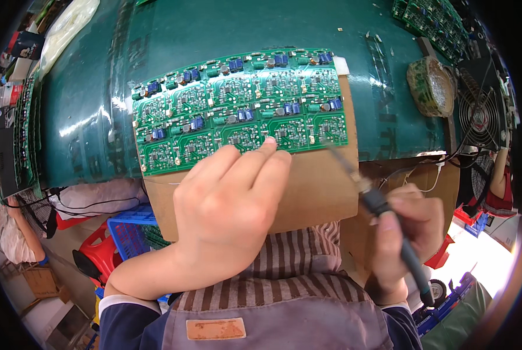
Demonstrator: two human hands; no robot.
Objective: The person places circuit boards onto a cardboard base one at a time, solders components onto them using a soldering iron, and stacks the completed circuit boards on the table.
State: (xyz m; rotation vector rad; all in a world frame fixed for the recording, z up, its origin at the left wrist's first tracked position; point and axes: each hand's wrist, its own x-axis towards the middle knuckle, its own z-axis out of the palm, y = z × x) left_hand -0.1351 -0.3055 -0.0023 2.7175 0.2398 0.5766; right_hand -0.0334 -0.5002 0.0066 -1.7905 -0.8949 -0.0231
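Note:
A green panel of joined circuit boards point(240, 111), with blue capacitors and small parts in rows, lies on a brown cardboard sheet point(316, 192) in front of me. My left hand point(229, 195) rests over the panel's near edge, fingers curled together, one fingertip at the lower row of boards. What its fingers hold, if anything, is hidden. My right hand point(404, 233) grips the dark handle of a soldering iron point(376, 201), held pen-like. The iron's tip, blurred, points at the panel's near right corner.
A round, crusted dish point(429, 86) stands at the right on the green tabletop point(383, 111), beside a black fan point(480, 111). More circuit panels point(433, 23) lie at the far right, others stand at the left edge point(26, 137). A blue crate point(126, 233) sits below left.

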